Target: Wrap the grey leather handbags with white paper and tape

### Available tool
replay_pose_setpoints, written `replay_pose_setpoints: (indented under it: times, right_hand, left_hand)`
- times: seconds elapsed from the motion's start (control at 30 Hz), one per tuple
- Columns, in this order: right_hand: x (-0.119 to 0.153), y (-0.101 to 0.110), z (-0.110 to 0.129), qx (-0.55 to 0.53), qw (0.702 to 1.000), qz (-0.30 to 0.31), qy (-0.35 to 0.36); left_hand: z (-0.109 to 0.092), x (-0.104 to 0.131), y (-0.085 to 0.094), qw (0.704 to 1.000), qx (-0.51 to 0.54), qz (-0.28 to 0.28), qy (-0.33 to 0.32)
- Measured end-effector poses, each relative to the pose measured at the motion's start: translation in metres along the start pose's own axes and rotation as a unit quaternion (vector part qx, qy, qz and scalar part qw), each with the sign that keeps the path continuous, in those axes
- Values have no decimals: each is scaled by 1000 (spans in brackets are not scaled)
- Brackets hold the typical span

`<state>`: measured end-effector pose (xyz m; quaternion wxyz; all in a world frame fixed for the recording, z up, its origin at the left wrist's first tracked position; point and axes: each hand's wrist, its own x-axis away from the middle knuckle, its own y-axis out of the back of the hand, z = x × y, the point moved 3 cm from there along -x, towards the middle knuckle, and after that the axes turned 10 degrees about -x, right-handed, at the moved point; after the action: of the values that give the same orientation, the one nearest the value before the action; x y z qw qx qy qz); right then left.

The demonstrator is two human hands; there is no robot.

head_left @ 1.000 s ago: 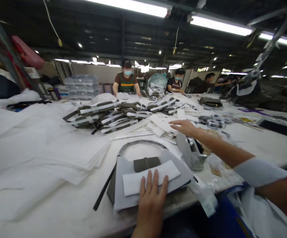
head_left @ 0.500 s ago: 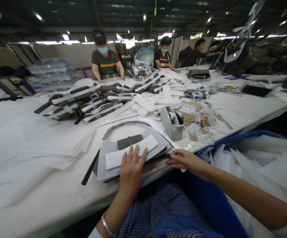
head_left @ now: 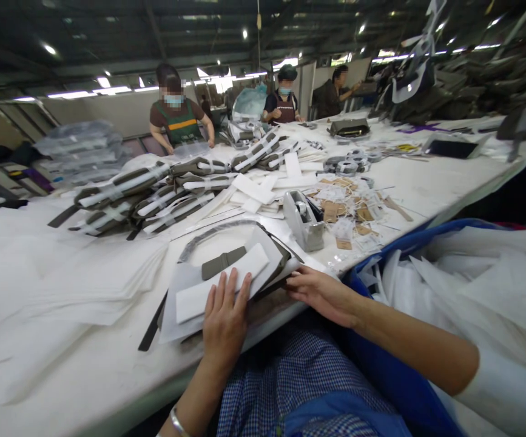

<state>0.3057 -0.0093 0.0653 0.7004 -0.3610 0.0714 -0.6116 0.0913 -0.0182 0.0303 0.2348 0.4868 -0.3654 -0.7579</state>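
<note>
An olive-grey handbag [head_left: 277, 271] lies flat at the table's near edge, partly covered by a thin whitish sheet [head_left: 170, 323]. Its wrapped handle [head_left: 198, 239] arches away from me. On the sheet rest a white foam strip [head_left: 192, 304] and a small olive band [head_left: 214, 263]. My left hand [head_left: 226, 321] presses the strip down with fingers spread. At the bag's right edge, the bent fingers of my right hand [head_left: 320, 294] are closed on the edge of the sheet; the fingertips are partly hidden. A dark strap end [head_left: 152, 326] sticks out on the left.
A tape dispenser [head_left: 304, 226] stands just beyond the bag, beside brown tags [head_left: 343, 244]. Wrapped bags [head_left: 126, 191] are piled farther back, and white sheets [head_left: 62, 273] lie left. A blue-rimmed bin [head_left: 397, 246] holds white material. Co-workers [head_left: 181, 124] stand across the table.
My right hand has moved against the bag's right edge, where the sheet is now lifted and curled, showing the olive side. The left hand stays flat on the foam strip. The view has shifted slightly.
</note>
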Motion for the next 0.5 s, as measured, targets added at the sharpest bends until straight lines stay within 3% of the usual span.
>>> replay_pose_setpoints:
  times: [0.17, 0.23, 0.3, 0.33, 0.4, 0.47, 0.5]
  right_hand:
    - [2, -25, 17, -20, 998, 65, 16]
    - [-5, -22, 28, 50, 992, 107, 37]
    - [-16, -5, 44, 208, 964, 124, 106]
    - [-22, 8, 52, 311, 930, 114, 158]
    - [-32, 38, 67, 506, 811, 61, 286]
    - [-38, 65, 70, 631, 695, 51, 341]
    - [-41, 76, 67, 671, 652, 65, 345]
  left_hand:
    - [9, -2, 4, 1000, 10, -20, 23]
    - [17, -5, 7, 998, 18, -39, 39]
    - [26, -9, 8, 998, 35, -36, 49]
    - [30, -11, 9, 997, 45, -31, 53]
    - [37, -15, 11, 995, 64, -23, 67]
    - [43, -18, 13, 993, 78, -24, 86]
    - [45, -19, 14, 991, 85, -26, 96]
